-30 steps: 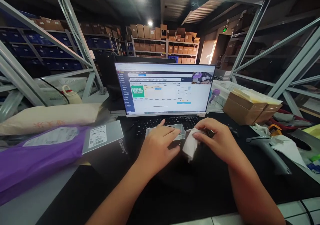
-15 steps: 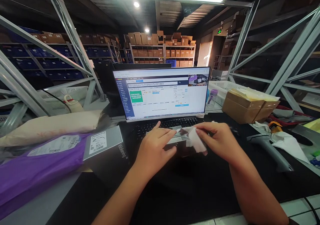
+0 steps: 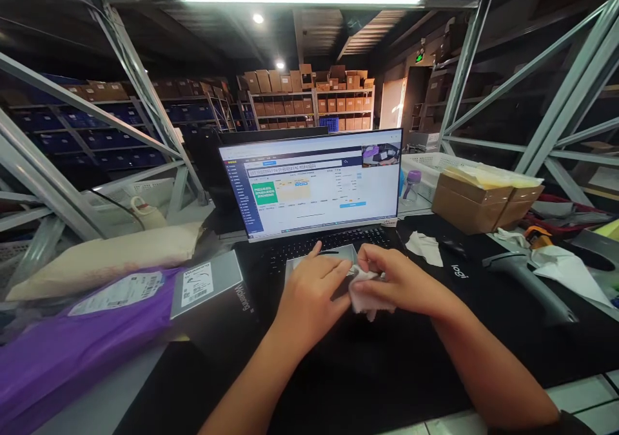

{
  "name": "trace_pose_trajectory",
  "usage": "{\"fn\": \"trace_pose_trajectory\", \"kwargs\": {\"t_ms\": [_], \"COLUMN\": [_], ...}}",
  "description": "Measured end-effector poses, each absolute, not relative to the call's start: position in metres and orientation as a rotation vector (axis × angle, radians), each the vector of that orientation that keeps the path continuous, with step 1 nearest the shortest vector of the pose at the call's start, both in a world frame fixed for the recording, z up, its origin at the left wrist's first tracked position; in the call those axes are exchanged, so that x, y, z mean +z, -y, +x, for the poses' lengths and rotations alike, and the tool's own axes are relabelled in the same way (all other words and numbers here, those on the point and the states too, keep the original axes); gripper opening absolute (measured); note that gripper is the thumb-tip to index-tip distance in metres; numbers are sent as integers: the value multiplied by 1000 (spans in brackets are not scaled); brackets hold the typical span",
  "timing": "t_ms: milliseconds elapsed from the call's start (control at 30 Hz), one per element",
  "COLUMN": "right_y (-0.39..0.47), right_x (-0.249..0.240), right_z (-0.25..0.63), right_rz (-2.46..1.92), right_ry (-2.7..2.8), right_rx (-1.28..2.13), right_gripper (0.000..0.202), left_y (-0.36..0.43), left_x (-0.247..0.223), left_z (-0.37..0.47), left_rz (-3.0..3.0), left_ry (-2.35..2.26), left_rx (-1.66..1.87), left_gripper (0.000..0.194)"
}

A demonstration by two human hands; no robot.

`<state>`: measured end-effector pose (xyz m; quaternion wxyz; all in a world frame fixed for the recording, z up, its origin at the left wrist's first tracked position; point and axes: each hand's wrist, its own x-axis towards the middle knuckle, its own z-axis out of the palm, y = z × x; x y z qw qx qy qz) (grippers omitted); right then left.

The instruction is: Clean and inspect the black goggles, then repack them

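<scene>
My left hand (image 3: 315, 288) lies over a flat grey box (image 3: 349, 252) on the black desk mat, its fingers stretched out and the thumb apart. A crumpled white tissue (image 3: 368, 298) is pinched in my right hand (image 3: 399, 279), close to the fingertips of my left hand. The tissue hangs over the near right side of the box. My left hand covers much of the box, so its near part is hidden. Behind both hands is a black keyboard (image 3: 290, 249), below the lit monitor (image 3: 309, 193).
A grey Wakening box (image 3: 206, 283) and a purple parcel (image 3: 116, 312) stand at left, with a beige package (image 3: 111, 251) behind. To the right lie another tissue (image 3: 425, 248), a dark mouse (image 3: 453, 247) and a grey barcode scanner (image 3: 532, 287); cardboard boxes (image 3: 471, 204) stand beyond.
My right hand has moved left and closer to my left hand, bringing the tissue with it, now more bunched. The view has shifted slightly, and the second tissue at right shows more fully.
</scene>
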<state>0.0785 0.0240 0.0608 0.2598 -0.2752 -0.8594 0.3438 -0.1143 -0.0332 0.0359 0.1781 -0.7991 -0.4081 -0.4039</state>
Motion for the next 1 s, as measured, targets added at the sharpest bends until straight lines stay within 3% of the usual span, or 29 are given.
{"fn": "trace_pose_trajectory", "kwargs": {"t_ms": [133, 467, 767, 1000], "right_y": [-19, -55, -21, -57], "right_x": [57, 67, 62, 64], "right_z": [67, 115, 80, 118], "right_rz": [-874, -346, -735, -430], "right_ry": [2256, 2304, 2287, 2278], "right_rx": [904, 1292, 803, 1420], "right_gripper": [19, 33, 20, 39], "left_y": [32, 38, 34, 40], "left_x": [36, 45, 38, 45], "left_z": [-117, -125, -114, -120], "left_rz": [-2264, -2259, -2287, -2294], "left_ry": [1226, 1248, 1231, 1220], "left_rx": [-1143, -1384, -1226, -1387], "left_gripper": [24, 35, 27, 35]}}
